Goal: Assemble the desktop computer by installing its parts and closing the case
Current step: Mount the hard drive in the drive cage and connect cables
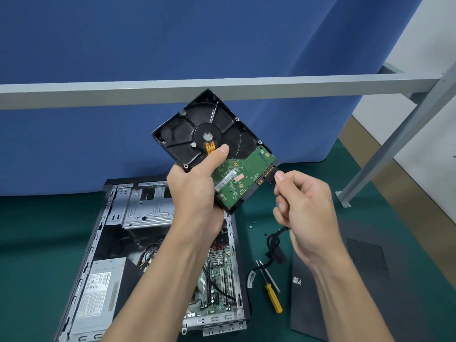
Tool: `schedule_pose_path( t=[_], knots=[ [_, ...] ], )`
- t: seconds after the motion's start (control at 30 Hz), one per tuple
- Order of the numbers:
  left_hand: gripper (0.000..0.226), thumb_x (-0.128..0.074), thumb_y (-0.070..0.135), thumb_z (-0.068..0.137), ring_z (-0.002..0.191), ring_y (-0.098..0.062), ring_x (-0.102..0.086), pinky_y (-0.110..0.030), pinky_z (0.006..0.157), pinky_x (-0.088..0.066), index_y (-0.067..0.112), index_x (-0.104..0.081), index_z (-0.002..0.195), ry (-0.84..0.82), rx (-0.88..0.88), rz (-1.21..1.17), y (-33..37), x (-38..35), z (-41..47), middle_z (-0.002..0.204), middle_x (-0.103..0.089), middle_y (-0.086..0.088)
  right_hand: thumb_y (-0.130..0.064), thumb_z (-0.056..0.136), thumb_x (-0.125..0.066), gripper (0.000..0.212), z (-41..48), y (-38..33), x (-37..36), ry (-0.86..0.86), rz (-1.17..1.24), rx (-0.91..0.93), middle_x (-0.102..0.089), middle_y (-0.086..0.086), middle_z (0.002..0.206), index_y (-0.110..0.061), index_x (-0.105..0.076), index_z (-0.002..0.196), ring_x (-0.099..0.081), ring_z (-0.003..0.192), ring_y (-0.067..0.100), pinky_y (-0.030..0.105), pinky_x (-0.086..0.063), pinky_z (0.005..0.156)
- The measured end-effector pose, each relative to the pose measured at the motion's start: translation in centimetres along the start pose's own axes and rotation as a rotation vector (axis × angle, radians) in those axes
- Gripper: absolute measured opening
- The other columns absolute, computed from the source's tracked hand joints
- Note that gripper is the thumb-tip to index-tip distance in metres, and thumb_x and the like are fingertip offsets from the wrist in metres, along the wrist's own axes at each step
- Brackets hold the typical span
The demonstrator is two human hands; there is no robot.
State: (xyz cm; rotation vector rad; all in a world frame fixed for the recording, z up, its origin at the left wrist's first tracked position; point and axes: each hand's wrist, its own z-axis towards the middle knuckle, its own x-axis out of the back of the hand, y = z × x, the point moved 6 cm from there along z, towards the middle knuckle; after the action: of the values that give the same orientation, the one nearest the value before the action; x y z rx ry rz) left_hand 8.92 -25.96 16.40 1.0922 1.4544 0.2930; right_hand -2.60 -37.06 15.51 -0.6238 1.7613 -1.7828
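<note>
- Green worktop (37,243) with one blue partition (172,40) behind it.
- One open computer case (98,233) lies at the worktop's near-left.
- One side panel (370,292) lies flat at the near-right edge.
- One hard drive (197,127) is raised above the case, board side showing, gripped by the left hand (195,191).
- Right hand (303,208) pinches one black cable connector (270,177) at the drive's port.
- One yellow screwdriver (272,294) lies between case and panel.

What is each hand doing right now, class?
Left hand: grips the hard drive.
Right hand: pinches the black cable connector at the drive's port.
</note>
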Motion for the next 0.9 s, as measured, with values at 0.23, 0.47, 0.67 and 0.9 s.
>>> schedule_pose_path(
  t=[0.23,0.47,0.67,0.9],
  knots=[
    [0.027,-0.077,0.001,0.073,0.072,-0.036,-0.071,-0.057,0.055,-0.053,0.014,-0.057,0.083,0.074,0.093,0.031,-2.5,0.1,0.3,0.081,-0.072,-0.016,-0.034,0.086,-0.05,0.036,-0.4,2.0,0.5,0.141,-0.03,0.005,-0.03,-0.001,0.05,-0.02,-0.04,0.054,-0.022,0.046,0.015,0.032,-0.021,0.049],
    [0.058,-0.078,0.002,0.071,0.084,-0.037,-0.071,-0.047,0.059,-0.056,-0.002,-0.052,0.124,0.083,0.289,0.016,-7.6,0.7,0.5,0.102,-0.07,-0.023,-0.033,0.091,-0.049,0.036,1.4,5.6,3.7,-0.029,-0.1,-0.125,-0.041,-0.001,0.051,-0.014,-0.042,0.062,-0.03,0.042,0.01,0.029,-0.027,0.045],
    [0.048,-0.074,-0.008,0.071,0.093,-0.039,-0.069,-0.048,0.058,-0.056,-0.004,-0.056,0.116,0.187,0.373,0.132,-12.0,2.2,1.5,0.111,-0.066,-0.026,-0.053,0.095,-0.043,0.047,2.4,12.2,7.9,-0.119,-0.156,-0.314,-0.061,-0.001,0.061,-0.015,-0.06,0.073,-0.051,0.054,0.013,0.031,-0.047,0.056],
    [0.055,-0.075,-0.005,0.071,0.092,-0.032,-0.071,-0.055,0.07,-0.057,-0.004,-0.056,0.122,0.31,0.404,0.23,-15.0,4.0,2.7,0.105,-0.071,-0.017,-0.027,0.097,-0.05,0.025,7.3,24.3,18.1,0.073,-0.861,-0.421,-0.062,0.012,0.118,-0.011,-0.062,0.112,-0.051,0.113,0.033,0.037,-0.038,0.097]
  ],
)
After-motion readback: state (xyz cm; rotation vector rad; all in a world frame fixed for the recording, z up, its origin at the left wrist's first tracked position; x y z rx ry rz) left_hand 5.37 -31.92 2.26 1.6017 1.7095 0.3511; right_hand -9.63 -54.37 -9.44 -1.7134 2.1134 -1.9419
